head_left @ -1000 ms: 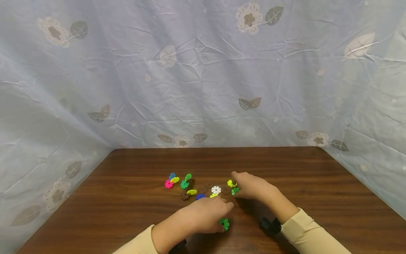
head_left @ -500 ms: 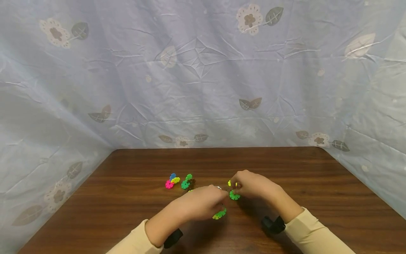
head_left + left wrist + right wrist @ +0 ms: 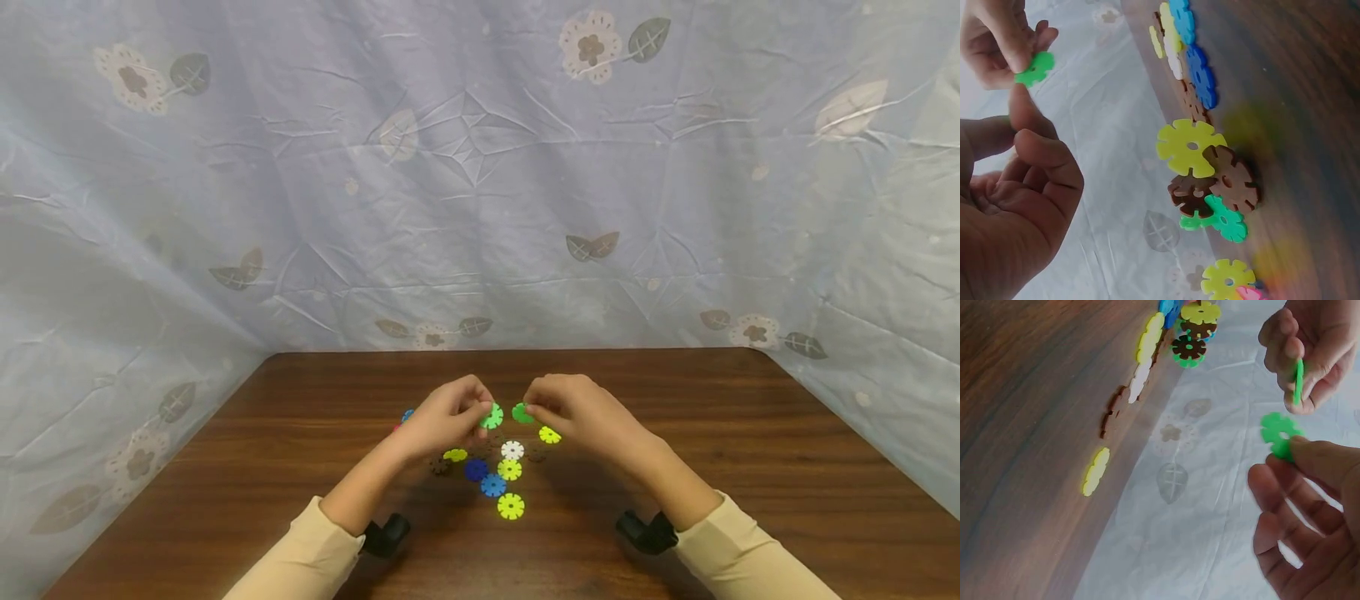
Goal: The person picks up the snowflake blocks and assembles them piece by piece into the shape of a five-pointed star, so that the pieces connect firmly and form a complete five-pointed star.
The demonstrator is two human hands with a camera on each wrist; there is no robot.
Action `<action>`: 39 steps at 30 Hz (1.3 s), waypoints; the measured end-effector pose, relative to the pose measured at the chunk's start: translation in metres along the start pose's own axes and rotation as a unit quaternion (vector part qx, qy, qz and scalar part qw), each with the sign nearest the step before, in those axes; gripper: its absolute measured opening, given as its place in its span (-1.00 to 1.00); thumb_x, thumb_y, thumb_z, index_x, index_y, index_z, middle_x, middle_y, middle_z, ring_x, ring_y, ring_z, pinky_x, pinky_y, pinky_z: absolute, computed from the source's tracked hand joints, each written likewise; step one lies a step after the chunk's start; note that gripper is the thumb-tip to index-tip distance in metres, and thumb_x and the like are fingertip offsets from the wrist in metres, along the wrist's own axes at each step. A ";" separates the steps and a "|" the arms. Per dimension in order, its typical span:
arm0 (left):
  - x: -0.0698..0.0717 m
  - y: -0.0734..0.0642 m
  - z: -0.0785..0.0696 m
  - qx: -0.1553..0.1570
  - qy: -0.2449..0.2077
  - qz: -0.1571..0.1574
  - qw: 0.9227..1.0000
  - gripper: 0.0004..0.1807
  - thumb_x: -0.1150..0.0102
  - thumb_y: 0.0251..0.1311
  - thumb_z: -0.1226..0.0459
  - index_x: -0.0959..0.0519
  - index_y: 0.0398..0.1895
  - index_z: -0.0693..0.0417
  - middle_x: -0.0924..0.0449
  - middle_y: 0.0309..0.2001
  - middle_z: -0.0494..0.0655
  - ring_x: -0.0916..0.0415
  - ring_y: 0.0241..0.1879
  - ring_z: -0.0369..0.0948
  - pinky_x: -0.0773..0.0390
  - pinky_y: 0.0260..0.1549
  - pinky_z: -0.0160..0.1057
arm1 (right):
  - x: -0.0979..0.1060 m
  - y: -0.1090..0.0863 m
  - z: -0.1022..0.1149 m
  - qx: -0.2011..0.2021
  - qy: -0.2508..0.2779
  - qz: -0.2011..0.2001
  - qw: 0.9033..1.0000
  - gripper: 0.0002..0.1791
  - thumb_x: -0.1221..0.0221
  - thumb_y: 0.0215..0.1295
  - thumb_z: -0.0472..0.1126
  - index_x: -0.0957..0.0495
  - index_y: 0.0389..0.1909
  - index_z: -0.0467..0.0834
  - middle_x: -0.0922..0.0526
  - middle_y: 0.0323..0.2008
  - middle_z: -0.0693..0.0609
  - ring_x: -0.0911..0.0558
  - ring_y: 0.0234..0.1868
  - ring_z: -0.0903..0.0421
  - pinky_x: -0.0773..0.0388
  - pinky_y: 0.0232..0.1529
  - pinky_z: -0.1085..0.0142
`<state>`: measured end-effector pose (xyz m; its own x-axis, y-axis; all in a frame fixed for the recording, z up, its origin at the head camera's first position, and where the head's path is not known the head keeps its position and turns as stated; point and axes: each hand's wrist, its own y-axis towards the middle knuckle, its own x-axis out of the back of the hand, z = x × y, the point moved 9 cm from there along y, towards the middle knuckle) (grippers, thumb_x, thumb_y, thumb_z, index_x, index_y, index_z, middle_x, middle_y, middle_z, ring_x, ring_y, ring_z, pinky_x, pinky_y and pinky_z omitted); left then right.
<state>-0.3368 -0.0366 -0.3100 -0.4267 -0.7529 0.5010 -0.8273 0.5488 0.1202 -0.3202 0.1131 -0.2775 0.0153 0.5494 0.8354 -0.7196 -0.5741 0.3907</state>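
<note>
My left hand [image 3: 448, 417] pinches a green notched plastic snowflake disc [image 3: 492, 416] between thumb and fingers, above the table. Facing it, my right hand [image 3: 583, 410] pinches a second green disc [image 3: 521, 412] by its edge. A small gap separates the two discs. From the right wrist, the left hand's disc [image 3: 1298, 381] appears edge-on, while the right hand's disc [image 3: 1277, 432] shows its notches and centre hole. Below the hands lie a white disc [image 3: 512, 450], a yellow disc [image 3: 509, 470] and another yellow disc [image 3: 550, 434].
On the brown wooden table [image 3: 315, 467] are a light blue disc [image 3: 492, 486], a dark blue disc [image 3: 476, 470] and a nearer yellow disc [image 3: 511, 506]. Joined brown discs [image 3: 1230, 181] and green discs [image 3: 1227, 219] sit to the left. A patterned curtain [image 3: 480, 208] hangs behind.
My left hand has taken a green disc from the near side and moved forward and left. My right hand has lifted the other green disc off the table. The yellow disc at the front is uncovered.
</note>
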 end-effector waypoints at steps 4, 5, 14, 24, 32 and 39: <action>0.005 0.001 0.003 0.018 -0.054 -0.013 0.998 -0.80 0.07 0.64 0.28 -0.45 0.05 0.27 -0.59 -0.41 0.09 -0.49 -0.49 -0.21 -0.49 -0.47 -0.32 | 0.008 0.000 0.009 0.031 0.016 -0.038 0.999 -0.96 -0.31 0.44 -0.26 -0.71 -0.18 -0.07 -0.74 -0.28 0.14 -0.64 -0.35 0.31 -0.64 -0.27 0.41; 0.005 0.001 0.003 0.023 -0.064 -0.016 0.998 -0.80 0.07 0.64 0.28 -0.45 0.05 0.26 -0.59 -0.41 0.05 -0.49 -0.48 -0.20 -0.49 -0.47 -0.32 | 0.010 0.000 0.011 0.037 0.020 -0.044 0.998 -0.96 -0.31 0.43 -0.26 -0.71 -0.18 -0.07 -0.74 -0.28 0.14 -0.63 -0.36 0.31 -0.64 -0.28 0.42; 0.005 0.001 0.001 0.033 -0.108 -0.022 0.993 -0.78 0.07 0.64 0.28 -0.42 0.09 0.29 -0.58 -0.45 -0.12 -0.46 -0.49 -0.23 -0.42 -0.50 -0.35 | 0.017 -0.001 0.020 0.065 0.039 -0.080 0.994 -0.96 -0.30 0.44 -0.28 -0.69 -0.18 -0.08 -0.70 -0.34 0.18 -0.51 -0.44 0.35 -0.55 -0.40 0.43; 0.006 0.000 -0.002 0.031 -0.123 -0.034 0.991 -0.78 0.06 0.63 0.28 -0.42 0.10 0.29 -0.59 -0.49 -0.18 -0.44 -0.51 -0.28 -0.40 -0.52 -0.36 | 0.022 -0.003 0.026 0.091 0.037 -0.103 0.990 -0.95 -0.28 0.46 -0.26 -0.67 -0.19 -0.17 -0.71 -0.38 0.15 -0.54 -0.43 0.36 -0.55 -0.41 0.44; 0.005 0.001 -0.001 0.041 -0.131 -0.033 0.990 -0.78 0.06 0.63 0.26 -0.43 0.11 0.25 -0.60 -0.49 -0.21 -0.44 -0.51 -0.29 -0.38 -0.51 -0.37 | 0.022 -0.002 0.025 0.092 0.043 -0.111 0.989 -0.92 -0.29 0.46 -0.24 -0.67 -0.18 -0.19 -0.74 -0.35 0.12 -0.64 -0.40 0.27 -0.59 -0.39 0.43; 0.002 0.001 0.001 0.048 -0.137 -0.029 0.989 -0.77 0.05 0.63 0.25 -0.43 0.12 0.23 -0.60 -0.48 -0.22 -0.44 -0.48 -0.26 -0.37 -0.52 -0.38 | 0.021 -0.003 0.027 0.097 0.050 -0.111 0.988 -0.92 -0.29 0.46 -0.27 -0.66 -0.18 -0.22 -0.76 -0.34 0.10 -0.67 -0.39 0.25 -0.62 -0.36 0.42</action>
<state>-0.3385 -0.0379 -0.3099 -0.4494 -0.8597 0.2428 -0.8787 0.4745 0.0535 -0.2996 0.1101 -0.2505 0.0825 0.7269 0.6818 -0.5599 -0.5321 0.6351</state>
